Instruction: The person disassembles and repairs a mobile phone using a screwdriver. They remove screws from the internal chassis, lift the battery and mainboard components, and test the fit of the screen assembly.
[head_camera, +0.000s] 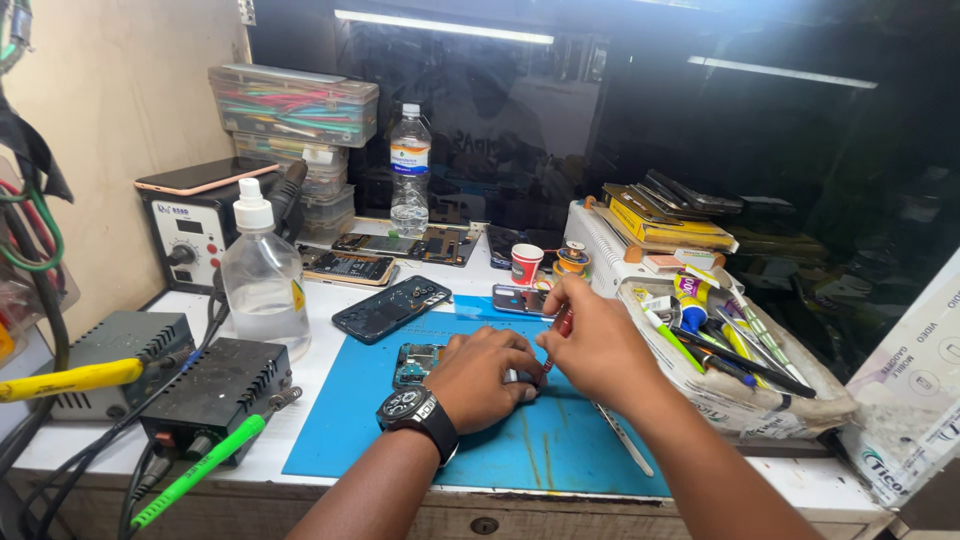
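Observation:
An opened phone body (415, 362) with its green-blue insides showing lies on a blue work mat (500, 440). My left hand (485, 375), with a black watch on its wrist, presses down on the phone's right part and covers it. My right hand (590, 345) pinches a small red-handled screwdriver (562, 328) upright, its tip down at the phone beside my left fingers. The spot where the tip meets the phone is hidden by my hands.
A dark phone back (392, 308) and another opened phone (517, 299) lie behind the mat. Clear liquid bottle (263, 282), soldering stations (215, 395), green-handled iron (200, 470) at left. Tool-filled tray (740, 375) at right. Tweezers (625, 440) lie on the mat.

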